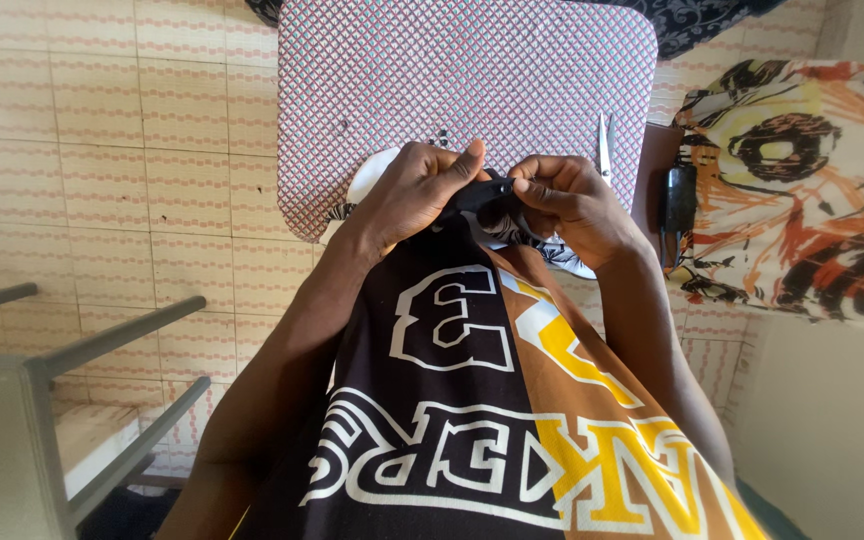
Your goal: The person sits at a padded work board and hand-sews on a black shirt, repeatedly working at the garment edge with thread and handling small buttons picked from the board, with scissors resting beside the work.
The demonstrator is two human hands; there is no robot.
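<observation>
— Hands first: what are they doing?

— Left hand [414, 192] and right hand [574, 205] are drawn close together over the lap, both pinching 1 small piece of black fabric [484, 194] between thumbs and fingertips, held above the near edge of the red-and-white patterned padded tabletop [452, 80].

— How would it handle?

— Light, soft and limp, I judge; it folds wherever it is gripped, so a 2-handed pinch at the edges suits it. Not fragile, hardly slippery.

— Any containers?

— A round white plate or bowl [372, 172] sits under the hands, mostly hidden; I cannot tell what it holds. Slim metal scissors [604, 145] lie just right of the right hand, and a patterned orange-and-black cloth [802, 180] is spread well apart.
</observation>
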